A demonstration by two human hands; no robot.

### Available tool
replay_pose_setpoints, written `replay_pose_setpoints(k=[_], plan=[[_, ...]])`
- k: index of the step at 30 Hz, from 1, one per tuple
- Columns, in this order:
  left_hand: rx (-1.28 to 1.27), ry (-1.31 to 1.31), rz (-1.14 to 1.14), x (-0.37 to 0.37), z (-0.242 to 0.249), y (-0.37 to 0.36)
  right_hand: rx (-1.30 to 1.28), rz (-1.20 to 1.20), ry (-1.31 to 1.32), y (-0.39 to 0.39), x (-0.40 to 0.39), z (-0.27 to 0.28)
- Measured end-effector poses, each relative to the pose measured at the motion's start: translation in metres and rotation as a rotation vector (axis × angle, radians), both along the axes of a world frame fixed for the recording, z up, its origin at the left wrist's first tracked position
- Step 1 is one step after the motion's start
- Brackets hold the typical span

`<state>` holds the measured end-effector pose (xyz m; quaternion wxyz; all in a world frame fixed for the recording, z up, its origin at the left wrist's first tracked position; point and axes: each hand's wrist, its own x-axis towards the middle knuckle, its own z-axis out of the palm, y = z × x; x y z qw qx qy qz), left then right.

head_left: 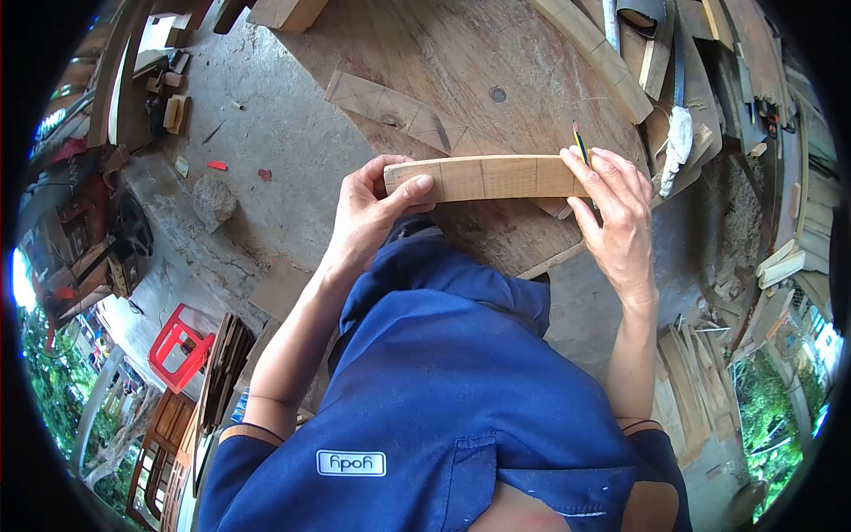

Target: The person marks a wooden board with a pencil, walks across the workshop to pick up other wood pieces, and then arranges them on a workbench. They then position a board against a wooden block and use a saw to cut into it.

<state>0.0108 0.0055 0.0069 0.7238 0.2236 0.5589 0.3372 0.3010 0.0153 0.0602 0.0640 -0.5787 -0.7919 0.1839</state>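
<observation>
A short wooden board (505, 178) with thin lines marked across it is held up level in front of my lap. My left hand (377, 199) grips its left end, thumb on the near face and fingers behind. At the other end, my right hand (618, 202) pinches the board, and a dark pencil with a yellow stripe (580, 144) sticks up between its fingers. Just beyond lies a longer flat wooden strip (399, 111) with pencilled diagonal lines, resting on a large wooden work surface (425, 53).
A long wooden piece (598, 58) lies at the far right of the work surface. Beside it is a white-wrapped handle (678, 140) on a blade-like tool. Stacked boards (691, 381) stand at right. A stone (214, 202) and a red plastic chair (180, 348) are at left.
</observation>
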Motion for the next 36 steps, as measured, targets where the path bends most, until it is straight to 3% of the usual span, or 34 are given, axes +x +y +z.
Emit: replay_pose_setpoints(k=[36], plan=[[-0.039,0.032,0.022,0.0012,0.0005,0.0014,0.005,-0.016,-0.002,-0.0062,-0.0033,-0.0013]])
